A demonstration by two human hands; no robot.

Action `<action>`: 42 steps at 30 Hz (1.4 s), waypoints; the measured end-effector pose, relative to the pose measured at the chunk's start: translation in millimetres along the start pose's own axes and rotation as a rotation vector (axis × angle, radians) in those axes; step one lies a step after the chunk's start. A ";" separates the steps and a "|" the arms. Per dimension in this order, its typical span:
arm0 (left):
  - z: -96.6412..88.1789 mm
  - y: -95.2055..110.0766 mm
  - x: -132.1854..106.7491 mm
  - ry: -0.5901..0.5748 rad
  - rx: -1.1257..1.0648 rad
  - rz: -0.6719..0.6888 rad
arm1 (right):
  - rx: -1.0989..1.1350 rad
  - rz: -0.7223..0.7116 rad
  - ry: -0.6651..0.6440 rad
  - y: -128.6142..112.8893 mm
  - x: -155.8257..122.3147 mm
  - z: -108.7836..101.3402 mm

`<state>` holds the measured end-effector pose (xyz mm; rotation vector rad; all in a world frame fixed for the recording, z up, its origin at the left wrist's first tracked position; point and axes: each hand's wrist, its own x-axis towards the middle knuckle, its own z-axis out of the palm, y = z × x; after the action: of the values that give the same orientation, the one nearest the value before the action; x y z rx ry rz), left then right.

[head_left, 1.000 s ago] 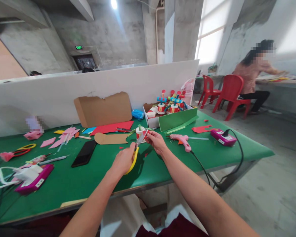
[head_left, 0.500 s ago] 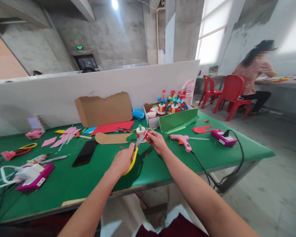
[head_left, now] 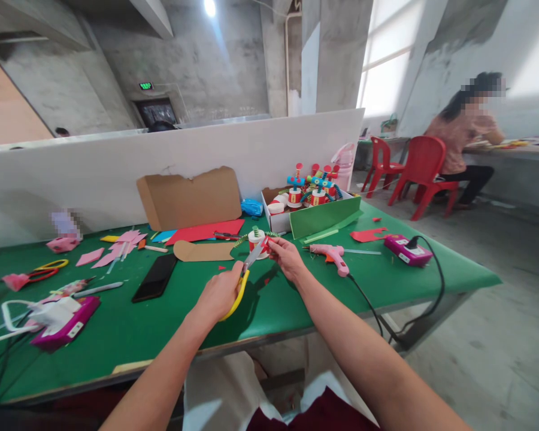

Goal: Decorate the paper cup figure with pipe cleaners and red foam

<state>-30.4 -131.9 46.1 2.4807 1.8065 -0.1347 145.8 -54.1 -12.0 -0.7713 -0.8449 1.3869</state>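
Observation:
My left hand (head_left: 220,290) is closed on the yellow-handled scissors (head_left: 236,298), whose blades point up and to the right. My right hand (head_left: 286,258) pinches a small piece of red paper (head_left: 266,244) at the blade tips. Just behind the blades stands a white and red paper-cup figure (head_left: 254,238) with green folded-paper arms; the scissors and my right fingers hide part of it. Tiny red scraps (head_left: 266,281) lie on the green table (head_left: 269,320) below my hands.
A pink glue gun (head_left: 335,256) and a purple power strip (head_left: 408,250) lie to the right, with cords over the edge. Behind is a box (head_left: 326,215) of finished figures. A phone (head_left: 155,278), cardboard (head_left: 202,251) and pink paper (head_left: 121,246) are to the left.
My left hand and the scissors have shifted slightly left and down. My right hand stays in nearly the same spot with the red paper.

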 end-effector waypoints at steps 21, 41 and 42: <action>-3.0 -2.0 -5.7 -0.013 -0.003 0.005 | -0.027 -0.033 -0.064 2.8 2.5 0.8; 0.4 -10.0 -6.6 -0.023 0.000 0.016 | -0.090 0.012 -0.130 3.3 -0.4 -1.0; 0.3 -10.0 -6.6 -0.025 -0.001 0.015 | -0.089 0.012 -0.128 3.0 -0.6 -1.0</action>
<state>-41.9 -135.1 46.4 2.4800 1.7786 -0.1630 145.2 -54.5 -15.1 -0.7631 -1.0088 1.4288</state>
